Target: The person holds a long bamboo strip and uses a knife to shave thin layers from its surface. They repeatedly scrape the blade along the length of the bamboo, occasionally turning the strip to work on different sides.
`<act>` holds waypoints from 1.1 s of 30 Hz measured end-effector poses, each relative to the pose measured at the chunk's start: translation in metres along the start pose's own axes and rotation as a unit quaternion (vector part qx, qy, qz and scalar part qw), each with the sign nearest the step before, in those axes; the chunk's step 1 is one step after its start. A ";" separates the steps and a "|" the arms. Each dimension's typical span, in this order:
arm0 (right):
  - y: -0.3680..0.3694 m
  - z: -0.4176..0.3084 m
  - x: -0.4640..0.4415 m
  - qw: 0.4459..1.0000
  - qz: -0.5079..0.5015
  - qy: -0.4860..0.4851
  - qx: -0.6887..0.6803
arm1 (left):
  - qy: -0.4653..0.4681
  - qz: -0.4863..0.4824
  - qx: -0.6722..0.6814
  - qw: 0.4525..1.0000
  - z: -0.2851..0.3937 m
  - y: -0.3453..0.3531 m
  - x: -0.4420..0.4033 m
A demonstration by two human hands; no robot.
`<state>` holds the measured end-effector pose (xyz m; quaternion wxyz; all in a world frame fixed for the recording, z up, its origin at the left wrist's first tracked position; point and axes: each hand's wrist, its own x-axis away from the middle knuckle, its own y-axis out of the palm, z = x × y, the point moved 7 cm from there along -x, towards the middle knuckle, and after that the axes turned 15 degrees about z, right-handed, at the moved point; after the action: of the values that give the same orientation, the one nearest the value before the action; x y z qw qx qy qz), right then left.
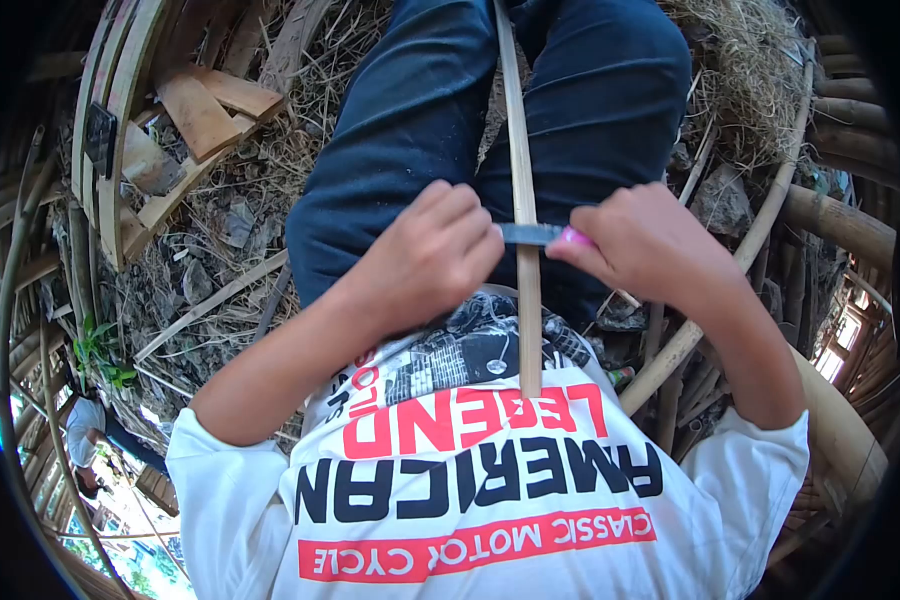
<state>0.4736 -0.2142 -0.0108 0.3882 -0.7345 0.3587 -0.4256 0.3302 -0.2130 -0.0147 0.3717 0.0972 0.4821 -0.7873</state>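
Observation:
A long pale wooden or bamboo strip (pixel 523 170) runs from between my legs toward my chest, its near end against my shirt. Across the top of it lies the blade of a knife (pixel 528 234), touching the strip. My right hand (pixel 638 242) is closed round the knife's pink handle. At the blade's other end, my left hand (pixel 435 248) is closed, its thumb and fingers pinching the tip. Both hands are level with each other above my lap.
Wooden slats and boards (pixel 205 115) stand at the upper left. Dry fibres (pixel 750 70) are heaped at the upper right, beside bamboo poles (pixel 840 225). Dry litter and stones cover the ground. Another person (pixel 85 435) is at the far lower left.

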 end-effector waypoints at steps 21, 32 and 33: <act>-0.035 0.023 0.052 0.946 0.168 0.183 -0.207 | -0.370 -0.001 0.059 0.927 -0.012 -0.053 0.012; -0.055 0.027 0.074 0.835 0.409 0.146 -0.337 | -0.625 -0.014 0.625 0.468 0.004 0.059 0.024; -0.054 0.027 0.071 0.832 0.409 0.146 -0.344 | -0.629 0.016 0.626 0.461 0.008 0.051 0.020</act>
<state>0.5356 -0.2436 0.0522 0.1921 -0.5359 0.8024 -0.1790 0.3526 -0.2428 -0.0562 0.4261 -0.2096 -0.5060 -0.7200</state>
